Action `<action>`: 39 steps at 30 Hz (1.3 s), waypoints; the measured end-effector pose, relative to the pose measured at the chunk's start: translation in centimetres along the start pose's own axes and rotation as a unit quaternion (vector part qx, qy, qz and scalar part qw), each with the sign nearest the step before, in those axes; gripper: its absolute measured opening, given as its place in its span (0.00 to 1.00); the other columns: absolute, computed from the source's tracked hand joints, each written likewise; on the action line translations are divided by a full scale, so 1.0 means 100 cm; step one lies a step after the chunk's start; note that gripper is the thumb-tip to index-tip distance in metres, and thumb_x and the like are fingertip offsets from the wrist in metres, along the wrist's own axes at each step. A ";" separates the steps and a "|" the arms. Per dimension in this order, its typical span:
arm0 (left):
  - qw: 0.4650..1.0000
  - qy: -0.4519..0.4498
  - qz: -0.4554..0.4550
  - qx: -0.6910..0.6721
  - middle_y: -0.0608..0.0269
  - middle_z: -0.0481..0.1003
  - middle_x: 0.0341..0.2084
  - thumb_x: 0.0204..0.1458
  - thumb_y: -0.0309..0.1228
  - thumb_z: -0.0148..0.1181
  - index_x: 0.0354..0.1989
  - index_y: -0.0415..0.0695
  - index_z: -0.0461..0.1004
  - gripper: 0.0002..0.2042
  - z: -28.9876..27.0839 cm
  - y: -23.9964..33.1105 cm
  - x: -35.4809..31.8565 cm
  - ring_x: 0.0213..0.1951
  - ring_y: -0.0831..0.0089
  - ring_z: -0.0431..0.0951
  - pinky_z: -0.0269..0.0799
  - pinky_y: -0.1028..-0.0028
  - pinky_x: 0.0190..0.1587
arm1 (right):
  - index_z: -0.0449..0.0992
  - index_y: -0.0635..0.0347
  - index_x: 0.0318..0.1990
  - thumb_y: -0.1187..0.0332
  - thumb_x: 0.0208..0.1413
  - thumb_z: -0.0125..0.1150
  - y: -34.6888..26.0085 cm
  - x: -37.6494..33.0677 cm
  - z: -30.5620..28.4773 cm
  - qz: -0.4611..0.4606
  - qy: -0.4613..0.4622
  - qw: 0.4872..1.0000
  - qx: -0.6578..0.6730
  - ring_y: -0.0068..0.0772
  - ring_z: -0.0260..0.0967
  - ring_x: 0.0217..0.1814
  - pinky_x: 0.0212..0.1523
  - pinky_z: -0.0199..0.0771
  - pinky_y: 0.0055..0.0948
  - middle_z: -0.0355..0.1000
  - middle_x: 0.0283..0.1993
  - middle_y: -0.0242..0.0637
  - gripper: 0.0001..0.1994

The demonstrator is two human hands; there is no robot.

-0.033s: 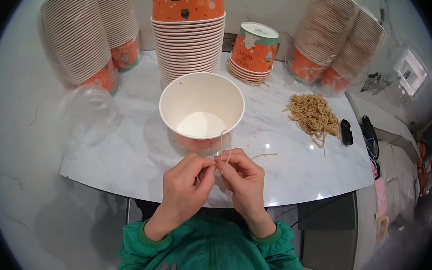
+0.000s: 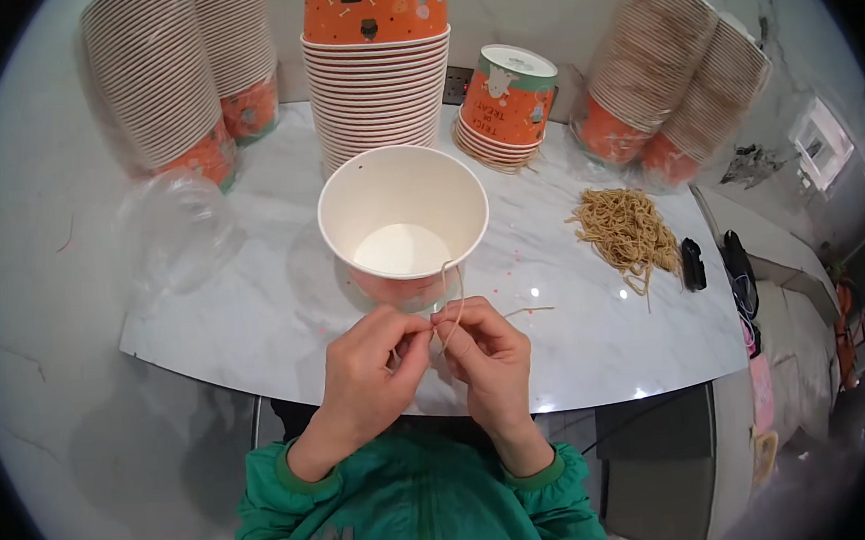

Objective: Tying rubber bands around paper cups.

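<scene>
A: Pinching a thin tan string (image 2: pixel 452 304), both hands meet just in front of the white paper cup (image 2: pixel 404 217). The left hand (image 2: pixel 371 370) and right hand (image 2: pixel 486 357) each clench a grip on it with thumb and fingertips, knuckles nearly touching.

B: What is the string like?

A: A slim, pale cord, curving up from the fingers to the cup's near rim; its long axis runs roughly away from the person, bending right. The cup is round, smooth and white inside, orange outside, upright on the glossy marbled tabletop (image 2: pixel 255 312).

B: Any change from the earlier frame?

A: None that I can make out; hands, string and cup sit the same.

B: Around them?

A: 1 tall stack of ribbed orange cups (image 2: pixel 379 73) behind, sleeved stacks (image 2: pixel 164 88) at the left, and a loose heap of tan strings (image 2: pixel 625 231) at the right.
</scene>
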State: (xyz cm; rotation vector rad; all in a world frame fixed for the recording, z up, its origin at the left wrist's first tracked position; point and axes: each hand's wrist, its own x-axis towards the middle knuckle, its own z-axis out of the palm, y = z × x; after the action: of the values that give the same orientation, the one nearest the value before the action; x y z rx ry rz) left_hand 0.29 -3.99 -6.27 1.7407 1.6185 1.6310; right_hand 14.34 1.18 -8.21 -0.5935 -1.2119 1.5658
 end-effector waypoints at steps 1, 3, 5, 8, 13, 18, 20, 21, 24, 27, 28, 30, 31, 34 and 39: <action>1.000 -0.005 -0.020 -0.020 0.62 0.76 0.26 0.55 0.20 0.62 0.38 0.37 0.78 0.04 0.000 -0.001 0.002 0.24 0.77 0.76 0.70 0.77 0.26 | 0.79 0.66 0.49 0.76 0.66 0.61 -0.002 0.000 -0.002 0.030 0.004 0.999 0.012 0.12 0.64 0.30 0.29 0.63 0.16 0.74 0.39 0.28 0.07; 0.994 -0.009 -0.062 -0.085 0.65 0.77 0.28 0.58 0.20 0.61 0.39 0.37 0.78 0.03 0.002 -0.007 0.005 0.27 0.81 0.75 0.70 0.78 0.30 | 0.78 0.66 0.47 0.76 0.66 0.60 -0.003 0.002 -0.002 0.058 0.007 0.998 0.022 0.13 0.65 0.30 0.29 0.65 0.16 0.75 0.39 0.28 0.06; 0.983 -0.007 -0.108 -0.147 0.68 0.79 0.30 0.60 0.21 0.60 0.40 0.36 0.79 0.04 0.002 -0.009 0.008 0.29 0.84 0.75 0.71 0.79 0.34 | 0.77 0.66 0.45 0.75 0.67 0.59 -0.005 0.002 0.001 0.074 -0.003 0.997 0.016 0.12 0.67 0.32 0.31 0.68 0.16 0.76 0.38 0.29 0.04; 0.963 0.015 -0.166 -0.214 0.69 0.80 0.32 0.60 0.22 0.62 0.43 0.36 0.79 0.06 0.005 -0.008 0.013 0.32 0.85 0.76 0.72 0.81 0.36 | 0.76 0.66 0.43 0.75 0.67 0.59 0.000 0.001 0.001 0.046 -0.032 0.996 -0.072 0.12 0.69 0.33 0.32 0.70 0.16 0.77 0.38 0.29 0.04; 0.941 -0.057 -0.203 -0.265 0.71 0.79 0.30 0.59 0.25 0.65 0.46 0.35 0.81 0.09 0.003 -0.016 0.027 0.32 0.87 0.74 0.69 0.83 0.34 | 0.75 0.67 0.43 0.74 0.65 0.60 0.007 0.009 0.007 0.007 -0.029 0.992 -0.120 0.10 0.68 0.34 0.31 0.67 0.14 0.76 0.37 0.27 0.05; 0.925 -0.056 -0.225 -0.300 0.70 0.79 0.28 0.59 0.28 0.65 0.44 0.35 0.81 0.09 0.005 -0.009 0.029 0.29 0.86 0.74 0.69 0.82 0.31 | 0.76 0.66 0.45 0.74 0.64 0.60 0.012 0.012 0.006 -0.010 -0.021 0.989 -0.149 0.08 0.64 0.32 0.29 0.62 0.14 0.75 0.36 0.24 0.05; 0.933 -0.063 -0.228 -0.272 0.69 0.79 0.27 0.60 0.27 0.65 0.44 0.35 0.81 0.09 0.010 -0.009 0.027 0.29 0.85 0.75 0.70 0.81 0.30 | 0.77 0.65 0.45 0.74 0.64 0.60 0.015 0.012 0.007 -0.024 -0.004 0.990 -0.140 0.08 0.61 0.30 0.28 0.59 0.13 0.74 0.35 0.23 0.05; 0.933 -0.064 -0.228 -0.273 0.69 0.79 0.27 0.60 0.27 0.65 0.44 0.35 0.81 0.09 0.012 -0.011 0.027 0.29 0.85 0.75 0.70 0.81 0.30 | 0.77 0.65 0.45 0.74 0.64 0.60 0.015 0.012 0.008 -0.025 -0.003 0.990 -0.140 0.08 0.61 0.30 0.28 0.59 0.13 0.74 0.35 0.23 0.05; 0.937 -0.059 -0.207 -0.275 0.69 0.79 0.26 0.60 0.27 0.65 0.43 0.35 0.81 0.08 0.014 -0.013 0.025 0.28 0.85 0.75 0.70 0.81 0.29 | 0.76 0.64 0.43 0.74 0.64 0.61 0.014 0.008 0.008 -0.006 0.012 0.993 -0.121 0.08 0.60 0.30 0.28 0.58 0.13 0.73 0.34 0.22 0.04; 0.924 -0.059 -0.218 -0.308 0.70 0.79 0.27 0.59 0.26 0.65 0.41 0.36 0.81 0.06 0.007 -0.018 0.023 0.29 0.85 0.75 0.70 0.81 0.31 | 0.75 0.64 0.41 0.74 0.64 0.61 0.018 0.003 0.003 0.008 0.006 0.992 -0.127 0.08 0.60 0.31 0.28 0.57 0.12 0.72 0.34 0.21 0.03; 0.928 -0.063 -0.209 -0.303 0.70 0.79 0.30 0.59 0.24 0.65 0.40 0.36 0.80 0.05 0.005 -0.021 0.021 0.32 0.85 0.75 0.71 0.82 0.35 | 0.74 0.63 0.40 0.74 0.63 0.61 0.018 0.002 0.002 0.001 0.014 0.990 -0.142 0.09 0.61 0.31 0.28 0.57 0.13 0.72 0.34 0.22 0.03; 0.931 -0.066 -0.199 -0.297 0.71 0.79 0.32 0.59 0.22 0.64 0.39 0.36 0.79 0.04 0.002 -0.024 0.018 0.34 0.85 0.76 0.72 0.82 0.39 | 0.73 0.63 0.38 0.75 0.63 0.61 0.020 0.002 -0.001 -0.006 0.021 0.987 -0.157 0.10 0.61 0.30 0.28 0.58 0.14 0.71 0.34 0.23 0.03; 0.930 -0.073 -0.196 -0.302 0.71 0.78 0.33 0.58 0.22 0.64 0.39 0.37 0.77 0.04 0.001 -0.025 0.017 0.35 0.85 0.75 0.71 0.82 0.39 | 0.73 0.63 0.38 0.75 0.62 0.62 0.021 0.002 -0.003 -0.049 0.019 0.978 -0.203 0.12 0.62 0.29 0.27 0.59 0.16 0.70 0.33 0.26 0.03; 0.937 -0.068 -0.171 -0.298 0.71 0.77 0.35 0.58 0.21 0.65 0.40 0.39 0.75 0.05 0.002 -0.022 0.013 0.36 0.86 0.75 0.70 0.82 0.40 | 0.72 0.63 0.37 0.77 0.60 0.63 0.015 0.003 -0.002 -0.113 0.011 0.951 -0.287 0.17 0.64 0.28 0.26 0.61 0.19 0.68 0.34 0.30 0.04; 0.941 -0.068 -0.167 -0.288 0.68 0.77 0.36 0.57 0.20 0.64 0.40 0.39 0.75 0.05 0.005 -0.014 0.007 0.38 0.85 0.75 0.71 0.81 0.40 | 0.72 0.63 0.37 0.79 0.56 0.63 0.002 0.000 0.004 -0.170 0.008 0.915 -0.365 0.21 0.66 0.27 0.25 0.62 0.22 0.67 0.34 0.34 0.05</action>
State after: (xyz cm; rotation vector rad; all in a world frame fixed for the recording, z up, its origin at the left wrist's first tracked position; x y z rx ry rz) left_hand -0.21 -2.71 -7.14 1.1778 1.1345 1.5653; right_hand 13.96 1.05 -8.21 -0.8061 -1.7862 0.7822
